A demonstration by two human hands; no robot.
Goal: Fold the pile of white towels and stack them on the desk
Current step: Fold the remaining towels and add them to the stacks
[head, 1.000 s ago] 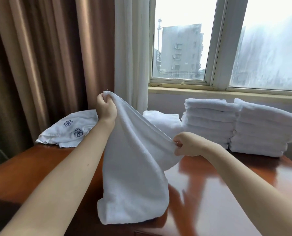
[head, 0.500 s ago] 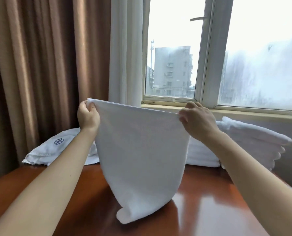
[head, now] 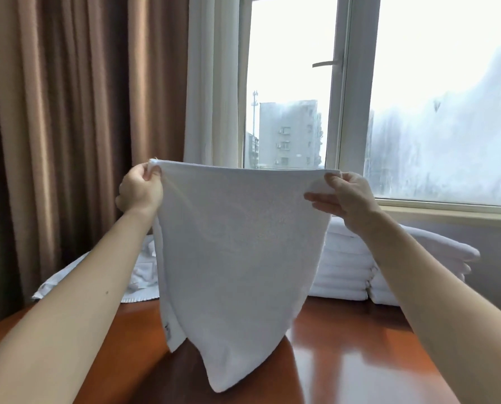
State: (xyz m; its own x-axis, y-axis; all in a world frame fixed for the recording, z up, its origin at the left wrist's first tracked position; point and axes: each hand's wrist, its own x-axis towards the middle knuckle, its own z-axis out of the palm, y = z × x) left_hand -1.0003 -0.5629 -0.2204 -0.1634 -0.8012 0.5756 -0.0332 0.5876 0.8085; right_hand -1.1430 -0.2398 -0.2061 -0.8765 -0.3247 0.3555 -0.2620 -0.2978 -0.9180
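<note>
I see brown curtains [head: 68,126] hanging behind and left of the left hand [head: 140,189], with a white sheer curtain [head: 211,83] above it. Over the right hand [head: 348,196] rises a window frame [head: 351,97] with a handle [head: 326,64]. A grey building [head: 287,132] shows outside, above and between the two.

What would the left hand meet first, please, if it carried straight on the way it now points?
Beyond the white towel it pinches, the left hand would likely meet the sheer white curtain beside the window first, though depth is unclear from this one view.
</note>
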